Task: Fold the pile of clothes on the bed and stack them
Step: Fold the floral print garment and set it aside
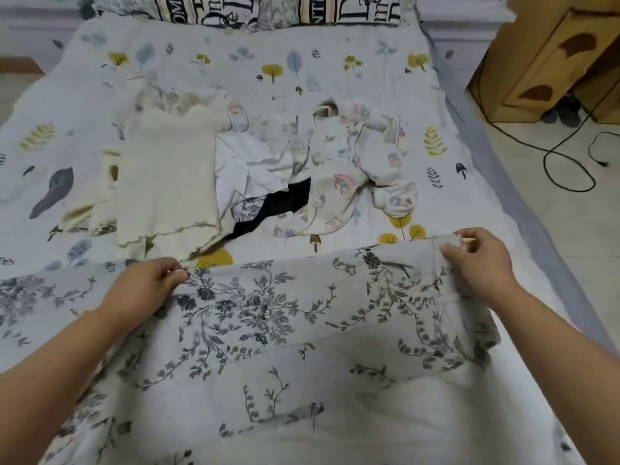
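garment nearest on bed | clothes pile behind | pillows farthest

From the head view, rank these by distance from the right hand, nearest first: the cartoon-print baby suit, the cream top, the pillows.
Measured from the right hand:
1. Cartoon-print baby suit, just beyond the hand, mid-bed.
2. Cream top, across the pile on the left side.
3. Pillows, at the head of the bed, farthest.

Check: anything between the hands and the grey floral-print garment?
Nothing visible. The left hand and right hand each pinch the far edge of the grey floral-print garment; the unfolded clothes pile lies beyond.
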{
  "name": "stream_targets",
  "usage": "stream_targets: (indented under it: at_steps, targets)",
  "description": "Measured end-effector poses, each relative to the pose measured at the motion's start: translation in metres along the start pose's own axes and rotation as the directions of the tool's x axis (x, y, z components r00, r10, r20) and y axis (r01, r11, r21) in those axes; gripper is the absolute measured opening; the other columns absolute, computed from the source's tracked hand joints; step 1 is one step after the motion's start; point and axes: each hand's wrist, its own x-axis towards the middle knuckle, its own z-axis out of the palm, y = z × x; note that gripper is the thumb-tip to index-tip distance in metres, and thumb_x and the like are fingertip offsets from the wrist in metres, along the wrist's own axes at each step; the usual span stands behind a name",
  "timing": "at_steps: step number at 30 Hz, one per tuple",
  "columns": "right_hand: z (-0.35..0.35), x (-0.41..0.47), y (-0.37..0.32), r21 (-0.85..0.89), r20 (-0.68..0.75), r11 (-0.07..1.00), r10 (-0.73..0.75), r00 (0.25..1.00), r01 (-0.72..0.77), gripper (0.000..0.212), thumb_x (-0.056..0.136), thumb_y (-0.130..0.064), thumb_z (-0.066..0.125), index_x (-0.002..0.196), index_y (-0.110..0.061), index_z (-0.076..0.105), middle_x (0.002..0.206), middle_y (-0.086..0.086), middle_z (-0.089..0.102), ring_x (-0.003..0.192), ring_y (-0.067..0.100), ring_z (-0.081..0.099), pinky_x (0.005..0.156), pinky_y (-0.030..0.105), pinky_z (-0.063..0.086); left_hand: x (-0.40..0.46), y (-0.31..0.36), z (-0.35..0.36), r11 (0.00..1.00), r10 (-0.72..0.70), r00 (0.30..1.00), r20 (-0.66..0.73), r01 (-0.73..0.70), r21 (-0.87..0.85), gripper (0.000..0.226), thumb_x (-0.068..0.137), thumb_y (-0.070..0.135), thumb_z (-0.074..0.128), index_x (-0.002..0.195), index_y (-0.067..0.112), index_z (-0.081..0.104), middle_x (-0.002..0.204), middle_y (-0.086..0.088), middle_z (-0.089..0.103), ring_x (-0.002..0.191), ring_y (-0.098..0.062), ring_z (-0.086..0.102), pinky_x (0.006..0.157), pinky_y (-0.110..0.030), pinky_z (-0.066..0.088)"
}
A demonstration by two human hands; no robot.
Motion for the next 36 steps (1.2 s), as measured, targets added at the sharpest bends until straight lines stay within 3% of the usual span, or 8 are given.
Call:
stream_targets:
  at_steps: [5, 8, 14, 17, 22, 29, 33, 36]
  targets:
    - [0.04, 0.025, -0.004, -0.201, -0.046, 0.978, 0.04, 0.998, -0.049, 0.04, 0.089, -0.022, 0.061, 0.124, -0.005, 0.052, 0.109, 0.015, 0.057, 0.098, 0.032, 0.053, 0.076, 0.034, 0.036, 0.041, -0.018, 0.025, 0.981, -0.007, 0.99, -0.144, 0.035, 0.189, 0.023, 0.095, 0.022, 0.052, 0.081, 0.007, 0.062, 0.069, -0.007, 0.06, 0.06, -0.022, 0.048, 0.05, -0.03, 0.03]
    - [0.06, 0.037, 0.011, -0.37, 0.059, 0.915, 0.195, 0.979, -0.16, 0.07, 0.085, -0.039, 0.063, 0.138, -0.003, 0.036, 0.135, 0.022, 0.046, 0.123, 0.04, 0.044, 0.097, 0.044, 0.038, 0.054, -0.015, 0.048, 0.934, 0.063, 0.997, -0.054, -0.04, 0.356, 0.018, 0.09, 0.013, 0.052, 0.1, 0.007, 0.065, 0.092, -0.013, 0.063, 0.078, -0.029, 0.054, 0.064, -0.035, 0.044]
    - [0.063, 0.032, 0.024, -0.468, 0.058, 0.844, 0.325, 0.944, -0.262, 0.095, 0.069, -0.062, 0.069, 0.134, -0.002, 0.036, 0.131, 0.021, 0.05, 0.118, 0.04, 0.048, 0.092, 0.051, 0.045, 0.071, 0.027, 0.085, 0.935, 0.209, 0.949, 0.236, -0.265, 0.235, 0.055, 0.092, 0.052, 0.041, 0.134, 0.016, 0.045, 0.121, -0.006, 0.057, 0.11, -0.024, 0.052, 0.095, -0.038, 0.04]
    - [0.061, 0.029, 0.022, -0.524, 0.037, 0.795, 0.381, 0.924, -0.306, 0.106, 0.053, -0.08, 0.063, 0.125, -0.004, 0.047, 0.129, 0.021, 0.051, 0.118, 0.04, 0.047, 0.091, 0.051, 0.046, 0.08, 0.042, 0.095, 0.925, 0.154, 0.937, 0.314, -0.249, 0.289, 0.051, 0.092, 0.053, 0.04, 0.127, 0.017, 0.049, 0.115, -0.005, 0.058, 0.107, -0.023, 0.054, 0.091, -0.036, 0.04]
    - [0.062, 0.02, 0.03, -0.448, -0.012, 0.763, 0.516, 0.857, -0.466, 0.123, 0.046, -0.086, 0.059, 0.135, -0.004, 0.038, 0.141, 0.02, 0.039, 0.128, 0.038, 0.037, 0.102, 0.054, 0.037, 0.083, 0.061, 0.103, 0.95, 0.238, 0.901, 0.363, -0.294, 0.108, 0.037, 0.096, 0.043, 0.037, 0.108, 0.015, 0.057, 0.106, -0.006, 0.064, 0.095, -0.022, 0.058, 0.08, -0.033, 0.045]
    - [0.036, -0.003, 0.045, -0.324, 0.075, 0.898, 0.337, 0.938, -0.297, 0.048, 0.085, -0.04, 0.062, 0.119, -0.011, 0.045, 0.124, 0.012, 0.058, 0.11, 0.03, 0.055, 0.084, 0.036, 0.041, 0.086, 0.108, 0.11, 0.94, 0.336, 0.864, 0.374, -0.333, -0.076, 0.024, 0.096, 0.033, 0.047, 0.115, 0.02, 0.053, 0.105, -0.001, 0.063, 0.096, -0.021, 0.057, 0.077, -0.028, 0.041]
    - [0.031, -0.011, 0.058, -0.404, 0.003, 0.884, 0.257, 0.966, -0.234, 0.04, 0.085, -0.026, 0.064, 0.119, -0.016, 0.045, 0.115, 0.016, 0.056, 0.101, 0.033, 0.055, 0.075, 0.034, 0.04, 0.091, 0.145, 0.122, 0.93, 0.367, 0.873, 0.322, -0.344, -0.128, 0.02, 0.095, 0.023, 0.048, 0.078, 0.014, 0.046, 0.075, -0.001, 0.054, 0.077, -0.024, 0.051, 0.061, -0.026, 0.034]
    - [0.021, -0.011, 0.06, -0.339, -0.106, 0.917, 0.185, 0.977, -0.211, 0.042, 0.083, -0.006, 0.057, 0.121, -0.016, 0.044, 0.094, 0.017, 0.058, 0.085, 0.034, 0.055, 0.067, 0.033, 0.038, 0.09, 0.165, 0.125, 0.904, 0.379, 0.922, 0.086, -0.348, -0.251, 0.023, 0.095, 0.018, 0.049, 0.072, 0.016, 0.045, 0.07, 0.003, 0.048, 0.071, -0.019, 0.045, 0.059, -0.03, 0.029]
